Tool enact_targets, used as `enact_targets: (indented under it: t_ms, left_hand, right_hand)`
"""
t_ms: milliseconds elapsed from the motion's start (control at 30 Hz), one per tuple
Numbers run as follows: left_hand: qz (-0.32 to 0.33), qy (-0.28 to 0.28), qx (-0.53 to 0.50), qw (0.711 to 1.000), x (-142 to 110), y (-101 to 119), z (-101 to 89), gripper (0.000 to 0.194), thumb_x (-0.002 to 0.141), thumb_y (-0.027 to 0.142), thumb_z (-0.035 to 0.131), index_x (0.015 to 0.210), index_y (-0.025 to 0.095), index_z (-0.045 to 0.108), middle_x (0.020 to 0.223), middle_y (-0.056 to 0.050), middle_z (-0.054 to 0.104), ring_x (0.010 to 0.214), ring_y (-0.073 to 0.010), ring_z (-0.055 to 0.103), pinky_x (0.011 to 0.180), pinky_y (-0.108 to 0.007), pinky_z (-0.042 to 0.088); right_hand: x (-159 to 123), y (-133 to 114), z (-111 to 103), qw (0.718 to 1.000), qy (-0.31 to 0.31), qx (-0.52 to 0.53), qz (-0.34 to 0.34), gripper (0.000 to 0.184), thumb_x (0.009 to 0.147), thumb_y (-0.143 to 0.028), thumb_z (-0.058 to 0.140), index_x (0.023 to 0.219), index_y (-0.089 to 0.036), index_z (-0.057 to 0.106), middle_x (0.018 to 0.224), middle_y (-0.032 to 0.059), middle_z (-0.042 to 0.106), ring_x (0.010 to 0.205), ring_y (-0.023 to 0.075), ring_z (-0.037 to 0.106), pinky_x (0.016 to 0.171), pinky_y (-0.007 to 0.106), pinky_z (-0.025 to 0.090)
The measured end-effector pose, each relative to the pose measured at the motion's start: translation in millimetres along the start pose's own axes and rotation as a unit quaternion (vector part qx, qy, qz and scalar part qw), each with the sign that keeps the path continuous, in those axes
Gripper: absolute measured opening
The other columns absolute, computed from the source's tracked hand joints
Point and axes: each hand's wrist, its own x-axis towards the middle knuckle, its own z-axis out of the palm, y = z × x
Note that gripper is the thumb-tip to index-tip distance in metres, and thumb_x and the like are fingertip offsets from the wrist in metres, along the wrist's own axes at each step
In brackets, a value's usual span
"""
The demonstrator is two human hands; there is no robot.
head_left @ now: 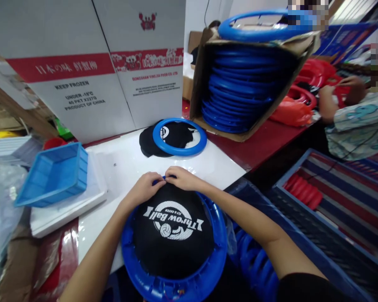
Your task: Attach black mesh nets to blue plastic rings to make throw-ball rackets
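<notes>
A blue plastic ring [219, 243] is in front of me at the table's near edge, its ribbed side up. Across its opening lies a black fabric disc [173, 262] with a white "Throw Ball" print. My left hand [149, 187] and my right hand [182, 178] are side by side at the far rim. Fingers of both hands are closed in a pinch on the fabric's edge against the ring, and the fingertips partly hide the spot. Small coloured parts sit on the ring's near rim, too small to name.
Another blue ring [201, 147] overlaps black fabric pieces [146, 140] on the white table [119, 163]. A blue bin [55, 176] stands left. Behind are white cartons [97, 96] and a cardboard box [197, 84] of stacked blue rings. Another person's hands [329, 94] work at right among red rings.
</notes>
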Motion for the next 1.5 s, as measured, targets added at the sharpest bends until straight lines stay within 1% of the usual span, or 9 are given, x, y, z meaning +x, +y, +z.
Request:
enact_targets:
  t_ms: [367, 567, 733, 833, 933, 1100, 1200, 1300, 1500]
  left_hand:
    - [-0.103, 0.035, -0.046, 0.993, 4, 2, 6.3, 0.029, 0.080, 0.044, 0.059, 0.077, 0.022, 0.078, 0.084, -0.005, 0.081, 0.083, -0.0263, 0.074, 0.082, -0.037, 0.053]
    - [-0.099, 0.016, -0.025, 0.995, 10, -1, 3.0, 0.028, 0.078, 0.042, 0.060, 0.074, 0.022, 0.079, 0.075, -0.005, 0.080, 0.076, -0.0262, 0.073, 0.073, -0.035, 0.053]
    - [-0.067, 0.015, 0.013, 0.998, 7, 0, -2.6, 0.026, 0.084, 0.041, 0.061, 0.079, 0.023, 0.080, 0.086, -0.005, 0.083, 0.083, -0.0267, 0.075, 0.081, -0.036, 0.056]
    - [-0.045, 0.021, 0.036, 0.998, -2, -4, -10.2, 0.032, 0.095, 0.046, 0.058, 0.089, 0.023, 0.081, 0.100, -0.008, 0.084, 0.095, -0.0287, 0.075, 0.094, -0.040, 0.057]
    - [-0.054, 0.050, 0.161, 0.984, -14, -8, -16.7, 0.034, 0.102, 0.043, 0.057, 0.112, 0.020, 0.079, 0.113, -0.014, 0.081, 0.109, -0.0316, 0.072, 0.103, -0.044, 0.055]
    - [-0.127, 0.080, 0.321, 0.935, -29, -1, -18.5, 0.045, 0.108, 0.033, 0.045, 0.143, 0.014, 0.066, 0.126, -0.025, 0.071, 0.116, -0.0396, 0.068, 0.093, -0.052, 0.057]
    - [-0.028, 0.046, 0.376, 0.925, -28, 6, -15.0, 0.051, 0.103, 0.016, 0.045, 0.152, 0.019, 0.059, 0.154, -0.025, 0.058, 0.138, -0.0395, 0.059, 0.108, -0.056, 0.051]
    - [0.083, -0.054, 0.355, 0.930, -26, 10, -8.4, 0.061, 0.096, 0.004, 0.046, 0.152, 0.022, 0.060, 0.168, -0.016, 0.050, 0.156, -0.0330, 0.046, 0.126, -0.054, 0.036]
    - [0.042, -0.056, 0.392, 0.917, -33, 34, -2.4, 0.032, 0.107, 0.028, 0.051, 0.132, 0.018, 0.068, 0.131, -0.019, 0.073, 0.122, -0.0364, 0.068, 0.104, -0.053, 0.047]
  right_hand:
    - [9, 5, -11, 0.998, -0.052, 0.028, 0.038, 0.007, 0.089, -0.013, 0.072, 0.087, -0.018, 0.076, 0.094, 0.0011, 0.077, 0.089, 0.0170, 0.068, 0.083, 0.027, 0.051]
    - [14, 3, -13, 0.997, -0.063, 0.004, 0.049, 0.006, 0.090, -0.020, 0.073, 0.087, -0.017, 0.079, 0.083, -0.0005, 0.076, 0.077, 0.0166, 0.068, 0.070, 0.025, 0.049]
    - [13, -10, -10, 0.998, -0.020, -0.057, 0.029, 0.008, 0.089, -0.012, 0.073, 0.083, -0.017, 0.075, 0.088, 0.0025, 0.075, 0.086, 0.0190, 0.068, 0.082, 0.030, 0.051]
    - [-8, -23, -12, 0.996, 0.020, -0.091, 0.010, 0.007, 0.098, -0.017, 0.069, 0.093, -0.017, 0.074, 0.104, 0.0095, 0.076, 0.103, 0.0245, 0.067, 0.101, 0.041, 0.051]
    - [-50, -34, -16, 0.989, 0.063, -0.133, 0.003, 0.013, 0.101, -0.020, 0.066, 0.111, -0.015, 0.074, 0.134, 0.0202, 0.068, 0.129, 0.0346, 0.059, 0.115, 0.057, 0.044]
    - [-127, -29, -22, 0.965, 0.055, -0.254, 0.040, 0.029, 0.103, -0.036, 0.066, 0.127, -0.023, 0.074, 0.150, 0.0214, 0.060, 0.142, 0.0416, 0.053, 0.116, 0.066, 0.048]
    - [-147, -20, -26, 0.971, 0.022, -0.228, 0.077, 0.043, 0.105, -0.043, 0.062, 0.143, -0.024, 0.069, 0.153, 0.0208, 0.060, 0.143, 0.0406, 0.055, 0.119, 0.064, 0.048]
    - [-143, -12, -34, 0.979, -0.013, -0.189, 0.076, 0.048, 0.104, -0.044, 0.063, 0.147, -0.024, 0.068, 0.155, 0.0190, 0.061, 0.146, 0.0384, 0.056, 0.122, 0.061, 0.047]
    - [-97, 3, -64, 0.983, -0.086, -0.163, 0.028, 0.041, 0.097, -0.030, 0.072, 0.137, -0.022, 0.075, 0.150, 0.0170, 0.067, 0.143, 0.0367, 0.060, 0.121, 0.058, 0.048]
